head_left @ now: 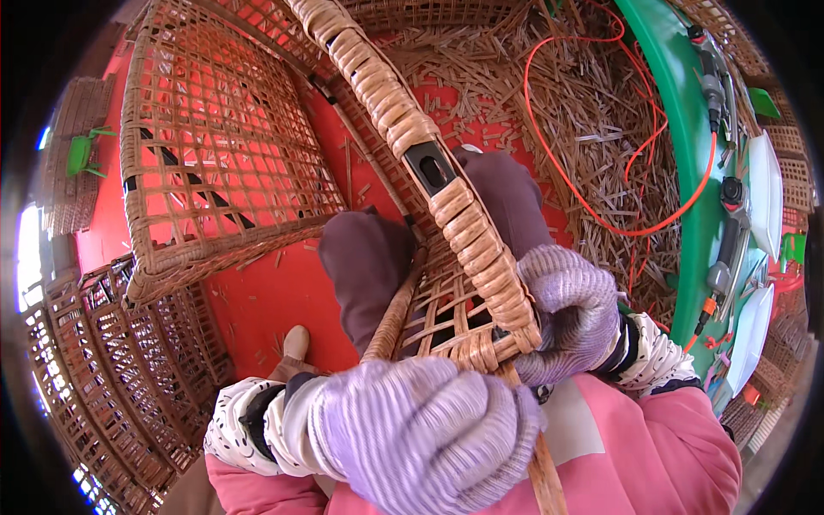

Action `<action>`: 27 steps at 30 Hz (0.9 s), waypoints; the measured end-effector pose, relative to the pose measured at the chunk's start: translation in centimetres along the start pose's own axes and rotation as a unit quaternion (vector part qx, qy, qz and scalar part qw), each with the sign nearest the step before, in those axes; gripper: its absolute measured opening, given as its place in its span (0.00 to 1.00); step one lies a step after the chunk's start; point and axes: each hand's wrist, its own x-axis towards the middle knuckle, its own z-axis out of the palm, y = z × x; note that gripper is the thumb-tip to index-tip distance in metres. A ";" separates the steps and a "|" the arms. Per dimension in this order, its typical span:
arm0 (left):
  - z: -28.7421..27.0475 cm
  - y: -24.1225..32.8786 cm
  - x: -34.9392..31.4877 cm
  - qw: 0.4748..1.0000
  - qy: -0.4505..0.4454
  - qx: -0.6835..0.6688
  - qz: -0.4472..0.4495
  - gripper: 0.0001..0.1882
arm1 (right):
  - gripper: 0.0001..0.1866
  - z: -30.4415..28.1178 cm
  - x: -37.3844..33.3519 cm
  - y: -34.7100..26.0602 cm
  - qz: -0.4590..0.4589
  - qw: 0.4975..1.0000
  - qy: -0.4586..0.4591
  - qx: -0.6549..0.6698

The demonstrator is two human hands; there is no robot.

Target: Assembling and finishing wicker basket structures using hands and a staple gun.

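Observation:
A woven basket-like piece [489, 257] of brown flat strips rests across my lap, its thick wrapped edge running from the top down to a corner near my hands. A dark metal plate with a slot [431, 167] shows through a gap in the wrapping. My right hand [571, 313], in a lilac and white striped knit glove, curls closed around that corner. Just left of the corner is my left hand [421, 438], gloved alike and closed on a flat brown strip [546, 476] that hangs from the corner toward my pink top. Its fingertips are partly hidden.
A large open-weave panel [223, 146] stands at the left, with stacked woven pieces [129, 352] below it. Strip offcuts [592, 129] litter the red floor. An orange air hose [635, 230] loops to power tools [730, 249] on a green table [661, 51] at right.

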 end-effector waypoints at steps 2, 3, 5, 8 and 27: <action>-1.1 -0.9 0.6 0.986 -0.061 -0.103 -0.114 0.07 | 0.29 0.5 -0.5 0.2 -0.002 0.999 0.035 0.021; -1.1 -2.8 1.4 0.925 -0.204 -0.270 -0.174 0.07 | 0.30 0.5 -0.6 0.3 -0.005 0.997 0.072 0.040; 1.2 -3.1 -0.1 0.887 0.011 -0.347 -0.303 0.07 | 0.30 0.4 -0.1 0.0 0.007 0.999 0.041 -0.010; 1.3 -3.8 -0.7 0.903 0.008 -0.363 -0.228 0.08 | 0.30 0.3 0.1 0.2 0.003 0.999 0.049 0.001; 4.4 -6.0 -2.0 0.872 0.044 -0.456 -0.173 0.03 | 0.24 -1.5 3.7 -1.5 0.010 0.997 -0.080 -0.018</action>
